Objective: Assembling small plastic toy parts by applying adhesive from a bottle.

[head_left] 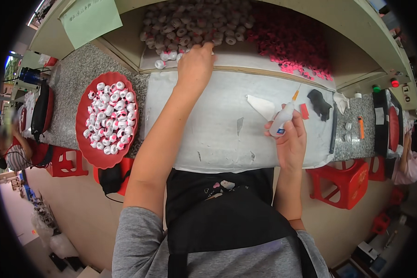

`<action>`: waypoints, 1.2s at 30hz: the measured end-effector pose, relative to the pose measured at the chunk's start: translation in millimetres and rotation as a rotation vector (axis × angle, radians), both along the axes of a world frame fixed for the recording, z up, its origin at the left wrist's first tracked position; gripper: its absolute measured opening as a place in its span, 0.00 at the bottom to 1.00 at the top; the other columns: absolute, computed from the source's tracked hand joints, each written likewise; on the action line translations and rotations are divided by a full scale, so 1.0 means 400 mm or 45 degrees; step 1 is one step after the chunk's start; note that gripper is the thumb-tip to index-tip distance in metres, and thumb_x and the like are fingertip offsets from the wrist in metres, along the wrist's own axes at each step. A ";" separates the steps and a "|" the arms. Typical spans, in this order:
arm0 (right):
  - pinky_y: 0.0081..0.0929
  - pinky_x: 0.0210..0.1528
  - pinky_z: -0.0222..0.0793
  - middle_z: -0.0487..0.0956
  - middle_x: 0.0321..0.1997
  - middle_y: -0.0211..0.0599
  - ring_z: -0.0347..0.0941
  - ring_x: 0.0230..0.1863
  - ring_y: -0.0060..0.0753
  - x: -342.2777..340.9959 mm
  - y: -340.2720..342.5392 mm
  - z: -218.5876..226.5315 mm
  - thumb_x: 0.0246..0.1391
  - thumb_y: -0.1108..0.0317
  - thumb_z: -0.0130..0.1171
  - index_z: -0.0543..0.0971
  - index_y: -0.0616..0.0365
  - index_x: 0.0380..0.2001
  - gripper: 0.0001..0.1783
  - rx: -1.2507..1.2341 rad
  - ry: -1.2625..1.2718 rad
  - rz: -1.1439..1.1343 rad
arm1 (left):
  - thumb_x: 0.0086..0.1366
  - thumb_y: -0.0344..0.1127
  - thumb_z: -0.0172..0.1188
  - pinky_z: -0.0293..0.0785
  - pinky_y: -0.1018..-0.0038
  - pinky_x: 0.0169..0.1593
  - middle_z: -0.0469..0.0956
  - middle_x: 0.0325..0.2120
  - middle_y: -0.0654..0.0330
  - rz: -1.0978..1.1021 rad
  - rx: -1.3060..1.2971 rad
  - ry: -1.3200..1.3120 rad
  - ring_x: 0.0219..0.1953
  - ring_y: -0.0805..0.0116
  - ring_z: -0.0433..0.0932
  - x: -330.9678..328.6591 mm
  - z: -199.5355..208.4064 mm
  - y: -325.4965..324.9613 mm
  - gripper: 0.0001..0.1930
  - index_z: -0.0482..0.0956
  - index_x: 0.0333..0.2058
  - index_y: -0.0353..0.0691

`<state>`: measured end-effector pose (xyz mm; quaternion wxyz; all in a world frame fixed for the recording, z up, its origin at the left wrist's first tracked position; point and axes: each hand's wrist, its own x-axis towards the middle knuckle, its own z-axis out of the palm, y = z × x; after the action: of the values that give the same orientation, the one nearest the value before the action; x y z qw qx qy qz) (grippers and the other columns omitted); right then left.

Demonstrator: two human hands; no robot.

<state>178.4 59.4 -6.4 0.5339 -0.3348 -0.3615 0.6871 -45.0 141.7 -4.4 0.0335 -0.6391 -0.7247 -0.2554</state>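
My left hand [197, 65] reaches to the front edge of a heap of small white round pieces [190, 28]. Its fingers curl together, and whatever they hold is hidden behind the hand. In my right hand [292, 141] is a white squeeze glue bottle [282, 121], tilted, with an orange tip and thin needle pointing up and away. Beneath both hands lies a pale work sheet [217, 134] with dark worn marks. Beside the bottle are a white scrap [262, 105] and a small red piece [304, 111].
A red scalloped tray [107, 160] at left holds many white-and-pink pieces. Pink small parts [292, 46] fill the shelf's right side. Further right lie a black cloth [318, 105] and an orange pen-like tool [361, 127]. A wooden ledge [245, 72] fronts the shelf. Red stools [342, 183] stand below.
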 end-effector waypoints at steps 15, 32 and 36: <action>0.20 0.21 0.65 0.65 0.31 0.38 0.65 0.23 0.27 -0.049 -0.053 0.101 0.40 0.69 0.53 0.61 0.62 0.36 0.19 0.265 -0.084 -0.148 | 0.50 0.26 0.51 0.66 0.79 0.33 0.70 0.32 0.57 -0.628 -0.103 -2.115 0.28 0.76 0.68 0.027 0.038 -0.248 0.09 0.67 0.33 0.36; 0.15 0.19 0.59 0.62 0.27 0.32 0.58 0.21 0.21 -0.114 -0.096 0.144 0.32 0.57 0.62 0.61 0.53 0.28 0.24 0.996 -0.441 -0.377 | 0.48 0.21 0.51 0.68 0.70 0.42 0.66 0.39 0.49 -0.670 0.098 -2.403 0.38 0.67 0.69 0.083 0.016 -0.363 0.17 0.63 0.40 0.35; 0.17 0.20 0.61 0.63 0.29 0.31 0.61 0.21 0.23 -0.094 -0.106 0.154 0.31 0.62 0.64 0.61 0.51 0.29 0.24 1.157 -0.574 -0.197 | 0.48 0.21 0.51 0.67 0.70 0.43 0.66 0.39 0.50 -0.670 0.102 -2.398 0.39 0.67 0.68 0.088 0.016 -0.367 0.17 0.62 0.39 0.33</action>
<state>141.0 16.8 55.0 0.5836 -0.2344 -0.7041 0.3297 -9.7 -5.1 1.8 -0.5952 -0.3133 -0.2798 -0.6851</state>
